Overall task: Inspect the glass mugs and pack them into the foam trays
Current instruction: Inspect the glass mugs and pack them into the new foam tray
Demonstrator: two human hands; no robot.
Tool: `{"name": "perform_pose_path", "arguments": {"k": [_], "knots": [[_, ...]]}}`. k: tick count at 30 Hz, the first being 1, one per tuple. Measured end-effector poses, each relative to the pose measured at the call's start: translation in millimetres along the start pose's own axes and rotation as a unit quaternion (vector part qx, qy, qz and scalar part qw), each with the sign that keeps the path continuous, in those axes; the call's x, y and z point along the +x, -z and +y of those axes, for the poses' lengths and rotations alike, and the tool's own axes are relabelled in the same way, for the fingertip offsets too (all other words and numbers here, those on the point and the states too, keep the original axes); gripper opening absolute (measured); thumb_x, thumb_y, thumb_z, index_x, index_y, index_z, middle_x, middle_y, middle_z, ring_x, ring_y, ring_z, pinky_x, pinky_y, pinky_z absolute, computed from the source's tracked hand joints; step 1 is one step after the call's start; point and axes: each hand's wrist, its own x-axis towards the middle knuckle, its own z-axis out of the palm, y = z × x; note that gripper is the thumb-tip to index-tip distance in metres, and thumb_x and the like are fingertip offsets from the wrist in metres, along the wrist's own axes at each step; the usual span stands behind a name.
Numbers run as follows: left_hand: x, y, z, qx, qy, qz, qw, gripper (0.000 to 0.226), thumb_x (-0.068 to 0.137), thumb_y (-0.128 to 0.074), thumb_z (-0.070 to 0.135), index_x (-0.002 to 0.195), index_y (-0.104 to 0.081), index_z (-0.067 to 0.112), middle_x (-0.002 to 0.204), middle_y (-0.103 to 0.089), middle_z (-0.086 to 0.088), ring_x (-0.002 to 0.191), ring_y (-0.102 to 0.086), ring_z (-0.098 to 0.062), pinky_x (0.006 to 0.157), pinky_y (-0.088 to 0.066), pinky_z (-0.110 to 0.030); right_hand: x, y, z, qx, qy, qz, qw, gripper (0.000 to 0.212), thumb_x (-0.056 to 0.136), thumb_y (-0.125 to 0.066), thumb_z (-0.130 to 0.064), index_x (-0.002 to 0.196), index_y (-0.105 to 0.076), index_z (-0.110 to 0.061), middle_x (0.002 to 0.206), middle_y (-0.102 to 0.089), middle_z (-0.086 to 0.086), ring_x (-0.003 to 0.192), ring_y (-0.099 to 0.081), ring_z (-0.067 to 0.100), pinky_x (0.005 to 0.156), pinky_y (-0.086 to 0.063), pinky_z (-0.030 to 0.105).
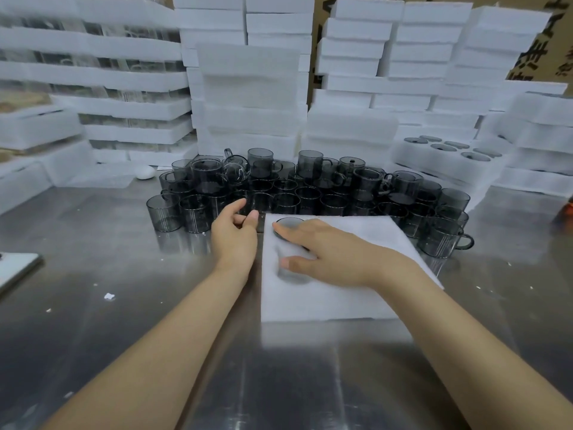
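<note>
While the right hand (328, 252) lies flat on the foam tray (341, 293), the empty, loosely curled left hand (234, 231) nears the smoked-glass mugs (310, 193).

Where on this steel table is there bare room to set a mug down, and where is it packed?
Bare steel table lies left of the foam tray, between the left hand and the flat white item at the left edge, and along the near side. Behind the tray, the grey mugs crowd together up to the foam stacks.
</note>
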Motion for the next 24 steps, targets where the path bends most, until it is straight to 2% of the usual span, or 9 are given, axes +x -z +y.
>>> {"name": "perform_pose_path", "arguments": {"k": [2,4,7,11,14,17,20,22,24], "knots": [[-1.2,0.1,2.6,-0.025,-0.017,0.007,1.000,0.034,0.093,-0.059,0.010,0.127,-0.057,0.015,0.076,-0.055,-0.003,0.082,-0.057,-0.018,0.106,-0.041,-0.037,-3.7,-1.9,0.5,0.025,0.005,0.012,1.000,0.057,0.098,-0.044,-0.043,0.150,-0.023,-0.032,0.155,-0.023,-0.016,0.138,-0.021,0.006,0.110,-0.031,0.040],[-3.2,1.5,8.1,-0.036,-0.063,0.013,0.997,0.035,0.092,-0.059,0.007,0.126,-0.057,0.014,0.076,-0.054,-0.003,0.081,-0.053,-0.012,0.102,-0.040,-0.025,-7.7,-5.5,-0.7,0.045,0.003,0.084,0.995,0.049,0.095,-0.052,-0.038,0.143,-0.041,-0.032,0.145,-0.035,-0.014,0.124,-0.038,0.006,0.101,-0.040,0.038],[-6.1,6.1,18.1,-0.044,-0.151,0.009,0.988,0.035,0.091,-0.060,0.004,0.124,-0.057,0.016,0.079,-0.056,-0.007,0.079,-0.052,-0.010,0.082,-0.039,-0.006,-10.5,-11.6,-0.2,0.044,-0.046,0.201,0.978,0.046,0.087,-0.064,-0.043,0.130,-0.058,-0.027,0.139,-0.047,-0.003,0.121,-0.048,0.015,0.096,-0.040,0.029],[-10.6,8.7,28.1,-0.071,-0.195,-0.010,0.978,0.038,0.090,-0.062,0.005,0.118,-0.055,0.029,0.080,-0.058,-0.001,0.078,-0.055,-0.004,0.076,-0.043,-0.012,-3.9,-11.7,-1.6,0.020,-0.090,0.190,0.977,0.051,0.088,-0.059,-0.049,0.132,-0.055,-0.023,0.123,-0.061,0.002,0.113,-0.055,0.026,0.086,-0.042,0.032],[-17.1,5.6,33.1,-0.078,-0.201,-0.049,0.975,0.045,0.088,-0.062,0.001,0.110,-0.056,0.039,0.080,-0.058,0.005,0.077,-0.056,0.001,0.077,-0.045,-0.013,5.7,-12.6,-1.3,-0.024,-0.101,0.184,0.977,0.054,0.089,-0.054,-0.053,0.135,-0.050,-0.024,0.125,-0.059,0.004,0.122,-0.049,0.025,0.092,-0.044,0.035],[-18.6,5.0,32.8,-0.072,-0.218,-0.088,0.969,0.048,0.087,-0.064,0.000,0.110,-0.059,0.042,0.077,-0.059,0.012,0.079,-0.058,0.002,0.079,-0.046,-0.014,7.0,-10.8,2.0,0.126,-0.109,0.225,0.960,0.057,0.085,-0.064,-0.047,0.135,-0.051,-0.023,0.119,-0.065,-0.003,0.118,-0.055,0.016,0.090,-0.043,0.025],[-19.1,5.4,32.6,-0.071,-0.225,-0.121,0.964,0.048,0.087,-0.064,0.001,0.110,-0.061,0.043,0.075,-0.062,0.018,0.080,-0.059,0.001,0.079,-0.047,-0.015,0.8,-5.9,6.6,0.273,-0.121,0.319,0.900,0.049,0.087,-0.066,-0.031,0.133,-0.052,-0.024,0.106,-0.072,-0.008,0.106,-0.062,0.007,0.087,-0.046,0.021],[-20.8,4.5,33.7,-0.062,-0.230,-0.138,0.961,0.050,0.086,-0.064,0.001,0.109,-0.061,0.045,0.076,-0.063,0.019,0.081,-0.060,0.001,0.080,-0.047,-0.015,-3.3,-4.1,7.1,0.339,-0.100,0.354,0.866,0.053,0.086,-0.068,-0.017,0.135,-0.049,-0.023,0.113,-0.069,-0.005,0.103,-0.063,0.005,0.091,-0.050,0.025],[-21.4,5.0,34.7,-0.057,-0.238,-0.154,0.957,0.051,0.085,-0.065,0.001,0.107,-0.062,0.047,0.078,-0.065,0.018,0.084,-0.061,0.000,0.081,-0.047,-0.016,-5.8,-3.2,6.7,0.365,-0.080,0.365,0.853,0.062,0.085,-0.068,-0.008,0.140,-0.044,-0.022,0.126,-0.060,-0.004,0.107,-0.062,0.009,0.089,-0.052,0.027]]}}
